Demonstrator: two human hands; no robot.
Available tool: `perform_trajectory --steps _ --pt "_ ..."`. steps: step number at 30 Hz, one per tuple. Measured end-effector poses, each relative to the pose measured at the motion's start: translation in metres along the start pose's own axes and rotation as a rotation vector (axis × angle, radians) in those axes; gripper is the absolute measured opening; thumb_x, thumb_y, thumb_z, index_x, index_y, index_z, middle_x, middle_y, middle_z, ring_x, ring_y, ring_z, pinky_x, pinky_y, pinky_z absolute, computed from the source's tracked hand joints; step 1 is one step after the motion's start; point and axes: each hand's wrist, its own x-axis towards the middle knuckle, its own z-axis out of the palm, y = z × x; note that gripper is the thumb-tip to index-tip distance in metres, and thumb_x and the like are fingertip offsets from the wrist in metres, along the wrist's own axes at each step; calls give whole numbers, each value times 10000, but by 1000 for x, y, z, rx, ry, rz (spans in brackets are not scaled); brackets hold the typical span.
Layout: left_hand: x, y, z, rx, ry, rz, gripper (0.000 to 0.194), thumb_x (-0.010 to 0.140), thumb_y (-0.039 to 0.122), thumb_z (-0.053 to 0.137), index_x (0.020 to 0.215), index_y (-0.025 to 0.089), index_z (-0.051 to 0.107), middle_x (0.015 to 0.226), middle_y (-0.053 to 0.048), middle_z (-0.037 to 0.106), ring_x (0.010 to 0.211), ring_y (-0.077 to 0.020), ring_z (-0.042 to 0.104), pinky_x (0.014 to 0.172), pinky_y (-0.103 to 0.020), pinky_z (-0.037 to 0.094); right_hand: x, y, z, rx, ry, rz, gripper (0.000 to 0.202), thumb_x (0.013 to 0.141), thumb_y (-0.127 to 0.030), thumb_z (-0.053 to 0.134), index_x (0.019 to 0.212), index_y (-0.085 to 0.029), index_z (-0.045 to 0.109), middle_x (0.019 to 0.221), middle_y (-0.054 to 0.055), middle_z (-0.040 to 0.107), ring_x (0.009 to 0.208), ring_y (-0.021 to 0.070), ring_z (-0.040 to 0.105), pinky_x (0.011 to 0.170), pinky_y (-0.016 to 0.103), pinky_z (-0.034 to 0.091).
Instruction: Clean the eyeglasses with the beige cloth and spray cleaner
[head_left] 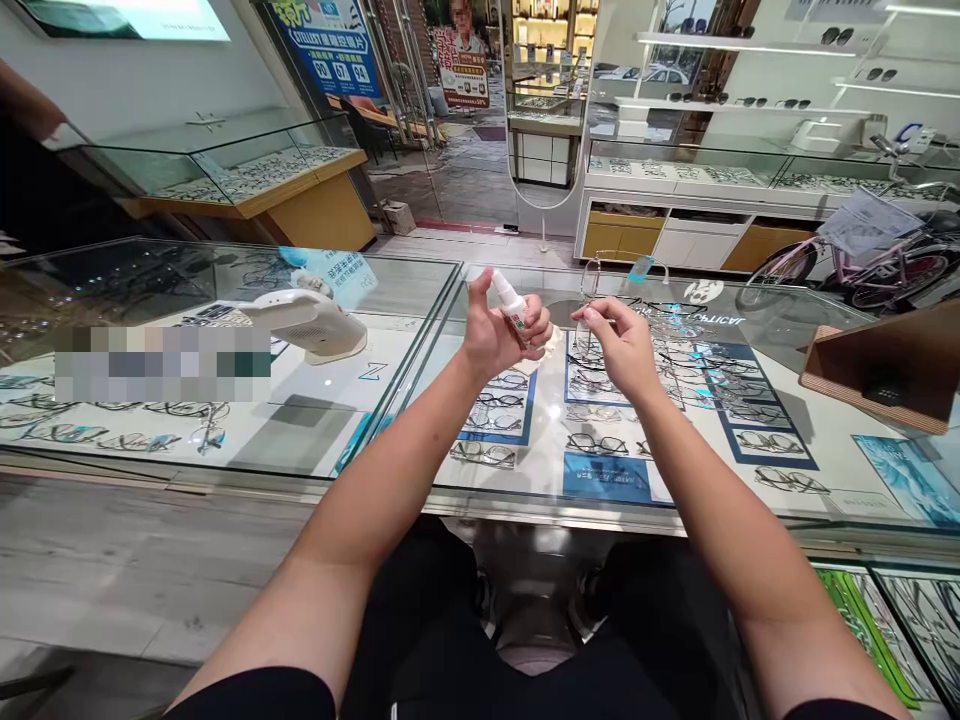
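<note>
A small white bottle (509,298) with a printed label is in my left hand (504,325), its fingers wrapped round it and the nozzle tilted up. To the right, my right hand (619,345) pinches a thin-rimmed pair of glasses (592,278) that stands upright above the glass counter. A light blue tag hangs near its lenses. Both hands are apart, over the glass counter top (427,410), with rows of eyeglass frames (596,443) on show beneath it. My fingertips hide part of the held glasses.
On the left counter stands a white device (311,322). A brown wooden box (885,375) sits at the right end. Across the far side are an oval mirror (546,150) and a pink bicycle (892,255). A person's arm (28,105) shows at the upper left.
</note>
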Motion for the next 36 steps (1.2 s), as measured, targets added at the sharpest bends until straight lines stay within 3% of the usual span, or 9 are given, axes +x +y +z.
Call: perform_trajectory --steps 5,10,19,31,36 --pt "3 -3 -4 41 -79 23 830 828 976 311 533 214 460 467 13 352 411 -123 394 386 -265 301 0 -4 0 97 -85 30 249 965 -458 672 860 -250 760 887 29 738 906 218 648 850 369 498" --pt "4 -4 -5 98 -115 5 866 730 1061 290 498 232 385 426 29 293 361 -101 306 361 -267 219 -3 -10 3 139 -142 55 248 961 -466 676 863 -255 759 860 27 731 899 217 629 817 356 478" --pt "7 -21 -5 510 218 183 821 785 991 400 500 223 445 433 15 338 397 -93 291 416 -288 190 -7 -12 8 178 -241 89 297 963 -514 665 850 -249 737 908 27 779 918 217 657 883 367 488" --pt "2 -24 3 588 253 194 857 803 1007 348 518 209 478 484 -1 388 442 -102 330 458 -291 225 -8 -16 12 244 -273 86 304 940 -537 691 840 -253 737 878 26 762 911 220 663 930 386 516" --pt "1 -24 3 587 243 211 850 785 1012 390 527 208 494 482 9 387 441 -104 344 470 -296 242 -7 -11 9 226 -211 106 294 939 -529 683 847 -253 724 915 33 770 924 218 653 881 371 512"
